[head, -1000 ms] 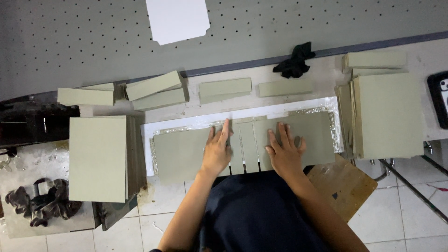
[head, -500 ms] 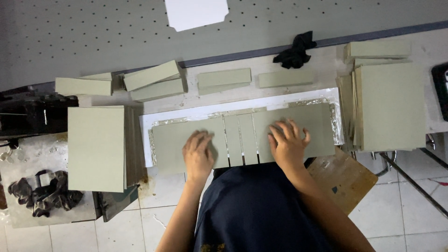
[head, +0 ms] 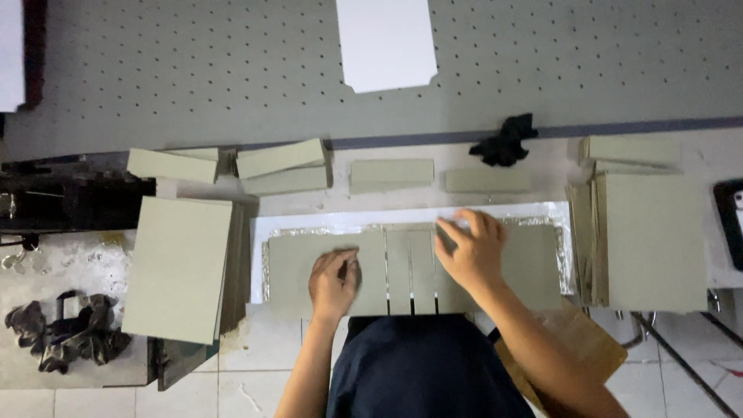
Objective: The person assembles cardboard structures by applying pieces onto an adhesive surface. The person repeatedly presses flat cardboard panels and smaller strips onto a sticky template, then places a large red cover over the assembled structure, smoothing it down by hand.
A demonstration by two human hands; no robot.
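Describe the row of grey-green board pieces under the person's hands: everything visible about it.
The row of board pieces is flat, matte grey-green, cardboard-like: wide panels at each end and narrow strips between, parted by thin gaps. It lies lengthwise on a white sheet with a silvery, crinkled border showing round its edges. The left hand presses on the left panel; the right hand lies flat over the strips and right panel.

A row of flat grey-green board panels (head: 309, 259) lies face up on a white sheet (head: 402, 214), with narrow dark gaps between the pieces. A wide panel sits at the left end, narrow strips (head: 410, 263) occupy the middle, and another wide panel (head: 534, 263) closes the right end. A silvery, uneven margin shows along the upper edge. The row runs left to right, its lower edge just beside the sheet's near border.
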